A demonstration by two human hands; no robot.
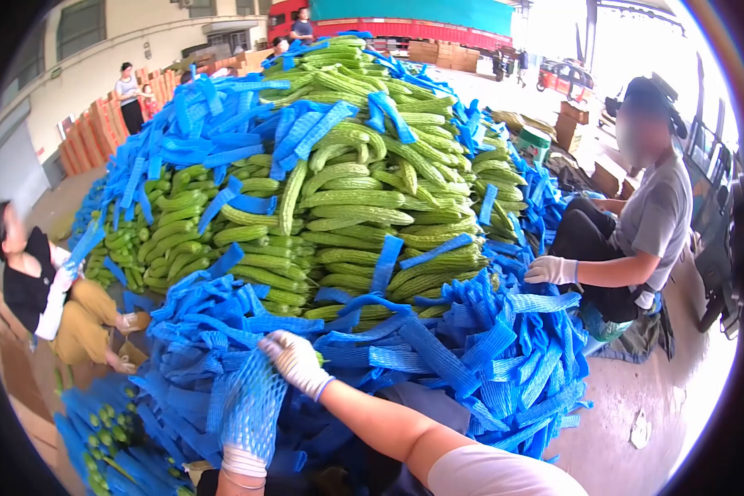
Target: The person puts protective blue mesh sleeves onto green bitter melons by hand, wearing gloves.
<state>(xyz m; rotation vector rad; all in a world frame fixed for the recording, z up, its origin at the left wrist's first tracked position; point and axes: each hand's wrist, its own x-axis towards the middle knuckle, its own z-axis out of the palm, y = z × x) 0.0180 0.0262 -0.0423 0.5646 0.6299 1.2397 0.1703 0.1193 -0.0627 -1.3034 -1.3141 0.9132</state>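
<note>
My left hand [245, 453], in a white glove, reaches up inside a stretched blue mesh sleeve [255, 397]; the netting hides its fingers. At the upper end of this sleeve, the curled fingers of my gloved right hand [298, 362] grip the mesh. A small green tip [321, 358] shows beside the right hand. Just beyond both hands lies a thick heap of flat blue mesh sleeves [438, 351]. Behind it rises a large pile of long, ridged green bitter melons [355, 198], with more blue sleeves strewn over them.
Netted melons [112, 434] lie in a stack at the lower left. One person [653, 215] sits close on the right, a gloved hand at the heap; another person [37, 285] sits at left holding a blue sleeve. Cartons [91, 136] and a red truck [405, 33] stand behind.
</note>
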